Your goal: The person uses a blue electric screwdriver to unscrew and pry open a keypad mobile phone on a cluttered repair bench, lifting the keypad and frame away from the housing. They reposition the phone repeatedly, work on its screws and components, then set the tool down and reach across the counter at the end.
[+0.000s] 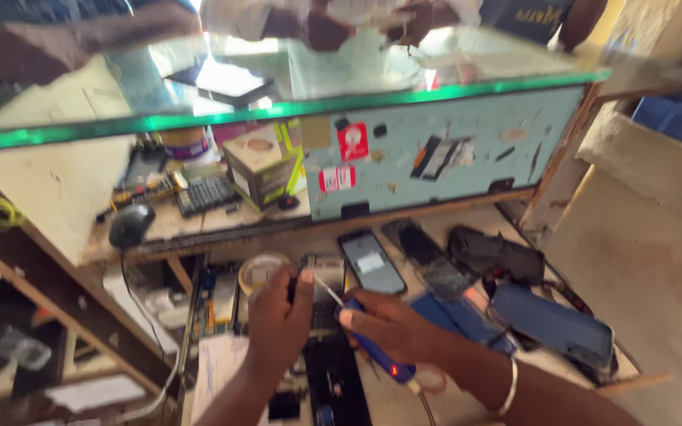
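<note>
- Soldering iron, blue-handled, sits gripped in my right hand, tip pointing toward my left hand.
- Left hand is closed, pinching something too small to tell, just below a tape roll.

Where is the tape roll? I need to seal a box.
In the head view, the tape roll lies on the bench just above the left hand, left of the lit phone.

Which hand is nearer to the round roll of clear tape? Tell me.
Left. The left hand is right beside the round roll of clear tape; the right hand, holding the blue pen-shaped tool, is farther off.
</note>
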Demonstrator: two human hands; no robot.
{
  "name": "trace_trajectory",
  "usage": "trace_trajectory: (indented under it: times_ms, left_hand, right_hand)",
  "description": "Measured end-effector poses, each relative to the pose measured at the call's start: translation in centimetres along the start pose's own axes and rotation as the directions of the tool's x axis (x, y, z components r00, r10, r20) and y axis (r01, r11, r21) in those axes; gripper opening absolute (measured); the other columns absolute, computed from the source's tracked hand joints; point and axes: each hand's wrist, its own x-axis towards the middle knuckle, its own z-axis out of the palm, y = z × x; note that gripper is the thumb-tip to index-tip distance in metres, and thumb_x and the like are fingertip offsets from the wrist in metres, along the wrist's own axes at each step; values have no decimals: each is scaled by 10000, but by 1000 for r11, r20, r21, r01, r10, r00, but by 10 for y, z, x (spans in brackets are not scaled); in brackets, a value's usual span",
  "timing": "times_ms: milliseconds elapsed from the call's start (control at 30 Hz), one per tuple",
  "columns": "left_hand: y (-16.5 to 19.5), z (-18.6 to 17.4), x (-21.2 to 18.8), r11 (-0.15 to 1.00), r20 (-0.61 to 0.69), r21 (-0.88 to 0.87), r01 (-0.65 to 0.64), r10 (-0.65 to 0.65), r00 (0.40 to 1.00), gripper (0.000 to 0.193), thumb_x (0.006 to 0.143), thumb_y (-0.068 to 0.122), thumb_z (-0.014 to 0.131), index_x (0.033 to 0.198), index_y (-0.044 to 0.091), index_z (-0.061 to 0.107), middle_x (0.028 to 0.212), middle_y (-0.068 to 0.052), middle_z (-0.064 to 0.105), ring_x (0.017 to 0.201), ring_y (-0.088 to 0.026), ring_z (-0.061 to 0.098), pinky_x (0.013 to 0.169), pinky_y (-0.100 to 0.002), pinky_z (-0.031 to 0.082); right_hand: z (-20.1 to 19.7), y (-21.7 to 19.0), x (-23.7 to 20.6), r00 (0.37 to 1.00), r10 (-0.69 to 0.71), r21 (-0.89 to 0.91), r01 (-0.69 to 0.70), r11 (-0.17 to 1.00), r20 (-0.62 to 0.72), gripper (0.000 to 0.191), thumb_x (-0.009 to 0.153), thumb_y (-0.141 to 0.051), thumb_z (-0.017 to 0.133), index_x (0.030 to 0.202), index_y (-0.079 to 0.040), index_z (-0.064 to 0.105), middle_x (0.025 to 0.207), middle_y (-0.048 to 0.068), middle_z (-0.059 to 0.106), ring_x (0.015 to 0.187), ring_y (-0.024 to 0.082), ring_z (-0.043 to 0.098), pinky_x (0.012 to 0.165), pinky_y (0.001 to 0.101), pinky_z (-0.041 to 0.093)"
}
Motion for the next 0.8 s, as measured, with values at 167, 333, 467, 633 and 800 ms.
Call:
trace_trajectory:
  times_ms: [167, 333, 467, 633, 800]
  left_hand:
    - [-6, 1, 1, 995, -20, -60, -81, 80, 997, 225, 986, 216, 639, 856, 32, 640, 560, -37, 541, 490, -93, 474, 463, -301, 396]
    - [-2, -2, -2, 996, 5, -88, -6, 6, 1000, 270, 988, 217, 649, 796, 29, 618, 540, -39, 514, 494, -97, 430, 453, -317, 363]
    - [1, -4, 1, 996, -36, -56, -64, 62, 997, 283, 977, 216, 661, 773, 30, 596, 533, -28, 493, 488, -93, 423, 453, -308, 367]
    - [-4, -5, -5, 990, -54, -86, -115, 111, 992, 285, 980, 218, 669, 773, 38, 592, 548, 3, 520, 493, -69, 458, 458, -291, 384]
    - [-12, -4, -4, 989, -56, -90, -113, 108, 993, 291, 981, 213, 678, 764, 44, 583, 536, 1, 494, 503, -71, 422, 454, -295, 362]
  right_hand:
    - [-2, 0, 2, 1000, -4, -28, 4, 1000, -3, 293, 996, -348, 603, 1055, -63, 573, 824, 29, 593, 666, 102, 591, 586, 269, 512]
    - [2, -9, -4, 1000, 6, -35, -6, 999, -4, 303, 998, -351, 596, 1083, -60, 585, 837, 24, 598, 687, 97, 595, 600, 267, 516]
    - [6, -14, -5, 999, -39, -55, 38, 998, -9, 315, 999, -350, 598, 1110, -56, 591, 856, 20, 594, 744, 85, 598, 639, 267, 526]
    - [10, -11, -4, 1000, 2, -58, -3, 998, -20, 326, 981, -364, 591, 1108, -63, 580, 825, 29, 590, 687, 108, 580, 606, 280, 503]
    - [11, -9, -2, 997, -71, -110, 71, 991, -1, 351, 996, -381, 571, 1094, -45, 574, 832, 32, 588, 697, 108, 584, 614, 279, 505]
